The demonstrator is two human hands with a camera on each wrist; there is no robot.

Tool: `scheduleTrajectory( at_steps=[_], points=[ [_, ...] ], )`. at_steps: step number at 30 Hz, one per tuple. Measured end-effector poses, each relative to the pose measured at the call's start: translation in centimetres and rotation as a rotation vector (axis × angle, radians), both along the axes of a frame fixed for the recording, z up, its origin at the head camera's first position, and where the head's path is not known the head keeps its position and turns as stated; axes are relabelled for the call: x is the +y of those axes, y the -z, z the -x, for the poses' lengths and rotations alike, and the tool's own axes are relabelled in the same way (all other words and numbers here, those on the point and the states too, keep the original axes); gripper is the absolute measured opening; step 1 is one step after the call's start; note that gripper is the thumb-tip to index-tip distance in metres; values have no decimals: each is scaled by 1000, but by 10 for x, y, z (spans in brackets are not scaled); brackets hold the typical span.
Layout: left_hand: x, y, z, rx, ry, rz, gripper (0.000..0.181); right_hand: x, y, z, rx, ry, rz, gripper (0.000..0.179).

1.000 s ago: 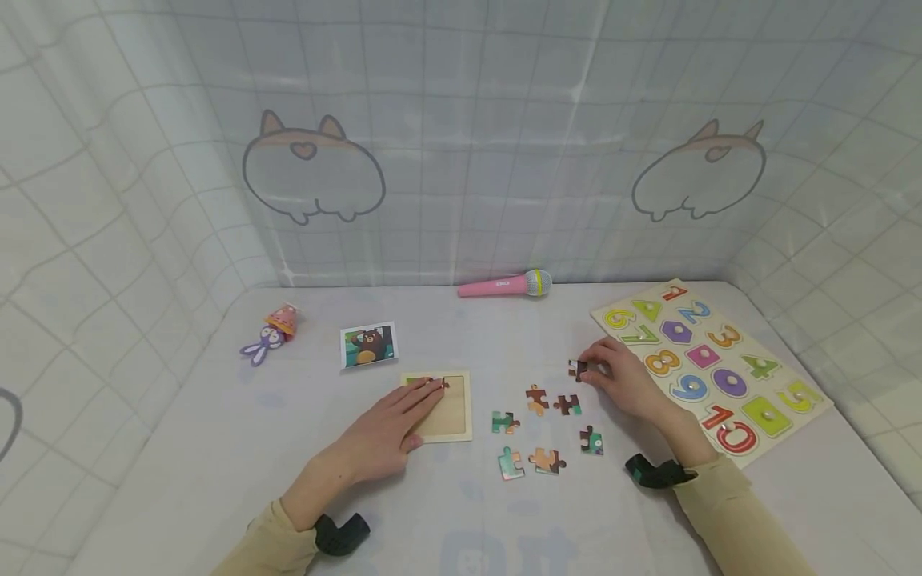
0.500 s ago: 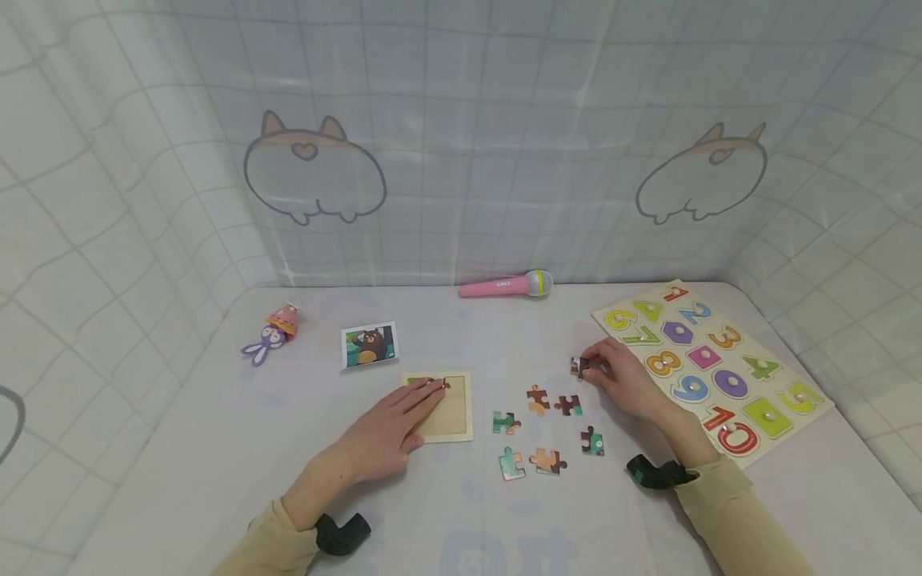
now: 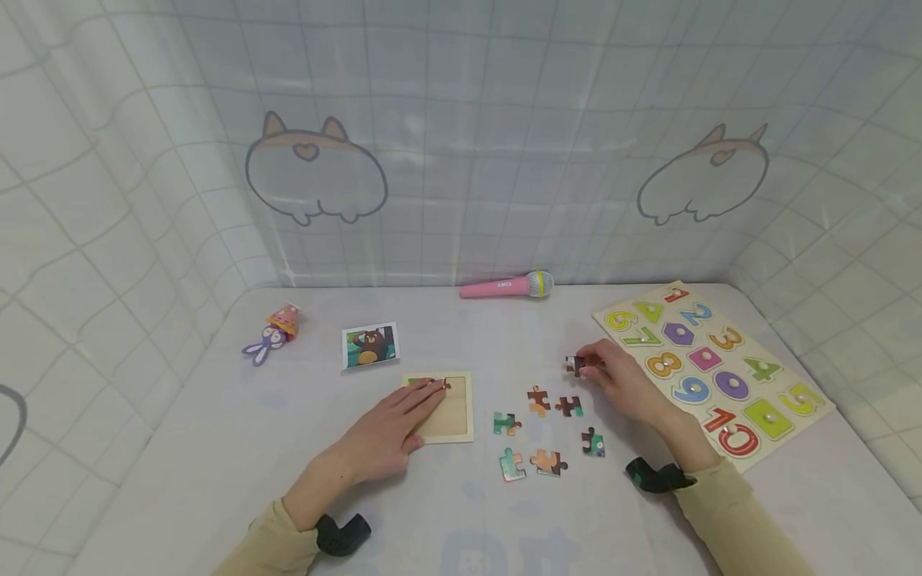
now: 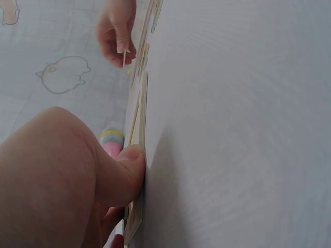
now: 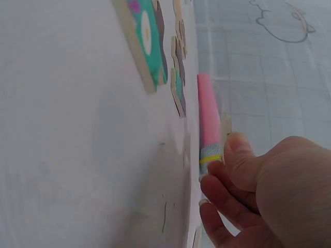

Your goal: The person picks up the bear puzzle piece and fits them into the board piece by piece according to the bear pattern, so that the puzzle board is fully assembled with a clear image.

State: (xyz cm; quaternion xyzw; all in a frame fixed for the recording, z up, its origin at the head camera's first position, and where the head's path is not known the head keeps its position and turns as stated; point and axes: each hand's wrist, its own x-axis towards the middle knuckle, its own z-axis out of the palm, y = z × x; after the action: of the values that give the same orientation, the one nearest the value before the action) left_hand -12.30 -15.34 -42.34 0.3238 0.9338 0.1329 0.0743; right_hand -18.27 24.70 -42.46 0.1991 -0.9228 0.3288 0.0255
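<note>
My left hand (image 3: 389,428) rests on a square wooden puzzle tray (image 3: 467,412), its fingers lying straight over the upper left part. Piece edges peek out by those fingertips, mostly covered. In the left wrist view, the thumb (image 4: 132,160) touches the tray's near edge. My right hand (image 3: 621,382) pinches a dark brown and white jigsaw piece (image 3: 574,366) between thumb and fingers, just above the table. Thin and edge-on, this piece (image 5: 226,124) also appears in the right wrist view. Between the hands lie several loose jigsaw pieces (image 3: 549,462), brown, orange and green.
A bear picture card (image 3: 370,346) lies behind the tray. Farther left is a purple rabbit toy with a pink hat (image 3: 272,336). Along the back edge lies a pink toy microphone (image 3: 504,286). A wooden number board (image 3: 709,364) sits right, partly beneath my right forearm.
The jigsaw piece in my right hand has shifted slightly left and turned a little between the fingertips. My left hand stays still on the tray.
</note>
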Motion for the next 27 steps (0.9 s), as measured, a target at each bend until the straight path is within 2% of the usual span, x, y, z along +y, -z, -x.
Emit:
scheduleTrajectory(
  at_steps=[6,10,17,27],
  points=[
    [1,-1,0,4,1,-2,68,-12,-6,-4,8,-28,22,25],
    [1,-2,0,4,2,0,68,-26,-5,-10,-19,-59,65,24],
    [1,-4,-2,-6,-7,-5,68,-60,-9,-13,17,-142,76,22],
    [2,-2,-2,0,-9,2,68,-112,-14,-17,2,-181,69,23]
  ],
)
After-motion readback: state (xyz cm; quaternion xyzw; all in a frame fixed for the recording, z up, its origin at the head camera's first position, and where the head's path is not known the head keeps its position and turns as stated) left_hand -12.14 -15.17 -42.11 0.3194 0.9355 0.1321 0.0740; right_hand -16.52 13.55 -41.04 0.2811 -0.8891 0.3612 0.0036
